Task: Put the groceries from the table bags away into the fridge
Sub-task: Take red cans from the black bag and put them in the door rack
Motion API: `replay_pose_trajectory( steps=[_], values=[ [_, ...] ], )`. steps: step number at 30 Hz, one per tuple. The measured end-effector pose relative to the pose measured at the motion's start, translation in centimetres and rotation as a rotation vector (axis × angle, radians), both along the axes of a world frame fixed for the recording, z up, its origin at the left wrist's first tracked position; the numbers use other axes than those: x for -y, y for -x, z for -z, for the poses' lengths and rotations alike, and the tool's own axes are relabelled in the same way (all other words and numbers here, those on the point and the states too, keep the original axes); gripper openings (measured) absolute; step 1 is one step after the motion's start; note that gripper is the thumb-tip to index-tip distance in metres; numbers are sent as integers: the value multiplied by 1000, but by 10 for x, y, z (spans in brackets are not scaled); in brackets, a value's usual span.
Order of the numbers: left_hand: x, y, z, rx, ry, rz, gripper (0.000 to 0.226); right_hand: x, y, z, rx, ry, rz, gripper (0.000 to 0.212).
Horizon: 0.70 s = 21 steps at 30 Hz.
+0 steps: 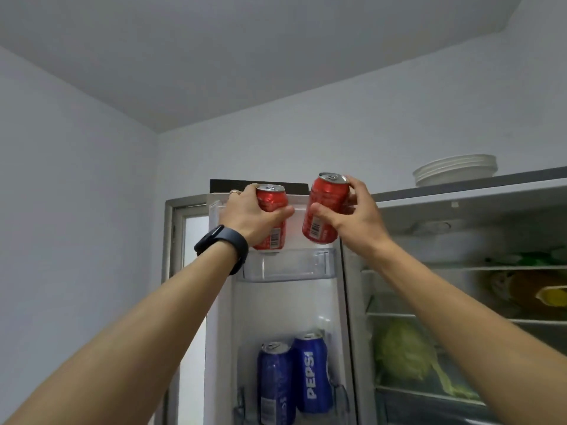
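Red cans: two red aluminium drink cans, one per hand, both raised in front of the open fridge door's top end.
Left red can [271,216]: upright, its base at the rim of the clear plastic top door bin [288,265], its silver lid just under the door's upper edge.
Right red can [325,208]: tilted, top leaning right, clear above the bin's rim and just beside the left can without touching it.
Edges: the top bin has a low clear front wall; the white fridge door [224,317] frames it on both sides, and a black strip [294,188] runs along the door's top edge.
Open room: bare bin space shows under and right of the left can; little headroom between can tops and the black strip.
Lower door shelf: two blue Pepsi cans [294,378] stand side by side, touching.
Fridge interior: white fridge [460,210] open at right, a green cabbage [402,351] on a lower shelf, blurred items above it.
Fridge top: a stack of white plates [455,170].
Left hand [248,216]: arm stretched up, black watch [222,243] on the wrist, fingers wrapped round the left can, thumb across its front.
Right hand [352,216]: arm stretched up, fingers closed round the right can, thumb in front.
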<state>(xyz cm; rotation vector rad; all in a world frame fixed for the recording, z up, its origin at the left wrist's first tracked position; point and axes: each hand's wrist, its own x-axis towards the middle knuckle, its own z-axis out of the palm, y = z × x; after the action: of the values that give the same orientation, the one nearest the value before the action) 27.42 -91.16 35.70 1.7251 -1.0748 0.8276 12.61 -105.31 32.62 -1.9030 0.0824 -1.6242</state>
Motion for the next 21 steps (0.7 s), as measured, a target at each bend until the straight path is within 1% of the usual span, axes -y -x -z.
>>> replay_pose_trajectory(
  steps=[2, 5, 7, 9, 11, 12, 15, 17, 19, 21],
  values=[
    [8, -3, 4, -39, -55, -43, 67, 9, -11, 2, -55, -11, -36, 78],
    [15, -10, 9, -87, -156, -95, 48, 18, -26, 10, -174, -52, -73, 69],
    [16, -15, 11, -63, -214, -122, 44, 20, -32, 17, -288, -19, -5, 64],
    [15, -20, 12, -64, -227, -119, 44, 18, -35, 21, -348, 30, 37, 65],
    [13, -18, 11, -77, -260, -130, 47, 14, -34, 20, -340, 59, 63, 66],
    [12, -17, 10, -87, -274, -139, 53, 13, -33, 19, -329, 81, 96, 66],
    [11, -8, 11, -123, -281, -194, 77, 12, -27, 16, -343, 178, 332, 59],
    [11, -1, 10, -119, -311, -218, 76, 12, -20, 15, -396, 193, 381, 57],
    [10, 7, 9, -124, -374, -213, 72, 14, -17, 15, -448, 129, 353, 69],
    [9, 15, 6, -155, -421, -224, 77, 15, -18, 14, -465, 70, 375, 85]
  ],
)
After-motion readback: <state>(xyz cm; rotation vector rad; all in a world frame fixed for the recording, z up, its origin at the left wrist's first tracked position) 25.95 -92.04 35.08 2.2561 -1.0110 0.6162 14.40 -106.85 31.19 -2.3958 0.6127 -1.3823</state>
